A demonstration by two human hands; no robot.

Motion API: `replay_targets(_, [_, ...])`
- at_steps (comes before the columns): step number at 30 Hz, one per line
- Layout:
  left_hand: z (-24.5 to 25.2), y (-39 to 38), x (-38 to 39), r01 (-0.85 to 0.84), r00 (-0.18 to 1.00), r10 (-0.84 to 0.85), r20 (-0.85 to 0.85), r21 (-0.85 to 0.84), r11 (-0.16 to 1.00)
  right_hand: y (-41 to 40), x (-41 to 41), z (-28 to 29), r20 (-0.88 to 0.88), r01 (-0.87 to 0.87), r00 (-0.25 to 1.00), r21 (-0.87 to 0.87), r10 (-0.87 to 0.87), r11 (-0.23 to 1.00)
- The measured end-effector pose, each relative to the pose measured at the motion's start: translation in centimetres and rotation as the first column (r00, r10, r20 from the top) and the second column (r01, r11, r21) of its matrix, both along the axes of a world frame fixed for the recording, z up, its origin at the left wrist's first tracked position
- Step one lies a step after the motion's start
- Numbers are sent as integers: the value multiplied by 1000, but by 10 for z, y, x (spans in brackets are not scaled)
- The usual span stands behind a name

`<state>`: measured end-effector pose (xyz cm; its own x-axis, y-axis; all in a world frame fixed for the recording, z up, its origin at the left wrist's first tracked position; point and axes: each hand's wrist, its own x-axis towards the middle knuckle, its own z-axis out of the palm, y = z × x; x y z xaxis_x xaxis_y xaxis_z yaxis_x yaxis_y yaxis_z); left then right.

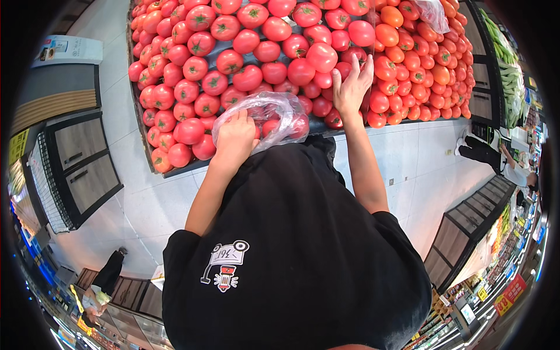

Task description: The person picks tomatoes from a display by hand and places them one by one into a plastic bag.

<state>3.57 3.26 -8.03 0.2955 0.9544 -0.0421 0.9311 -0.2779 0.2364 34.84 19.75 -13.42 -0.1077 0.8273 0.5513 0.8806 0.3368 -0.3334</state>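
A large sloping heap of red tomatoes point(230, 61) lies before me. At its near edge, my left hand point(237, 134) grips the rim of a clear plastic bag point(286, 114), which gapes and has several tomatoes inside. My right hand point(353, 87) is farther right, over the heap, with fingers spread and pointing away from me. Its fingertips are close to a tomato beside the clear divider; whether they touch it cannot be told. Nothing is held in that hand. Smaller, more orange-red tomatoes point(418, 76) fill the section right of the divider.
Another plastic bag point(432, 15) lies on the right-hand tomatoes. Green vegetables point(509, 83) are on a stand at the far right. Wood-fronted cabinets point(85, 151) stand at left. One person point(494, 155) is at the right, another point(103, 286) at the lower left, both at a distance.
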Motion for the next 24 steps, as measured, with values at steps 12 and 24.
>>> replay_targets(12, [-2, 6, 8, -54, 996, 48, -76, -84, 995, -9, 2, -2, -99, -27, 995, -70, 20, 997])
replay_targets(24, [44, 10, 6, -207, 869, 230, 439, -102, 973, -70, -8, -55, -31, 72, 996, -170, -79, 983])
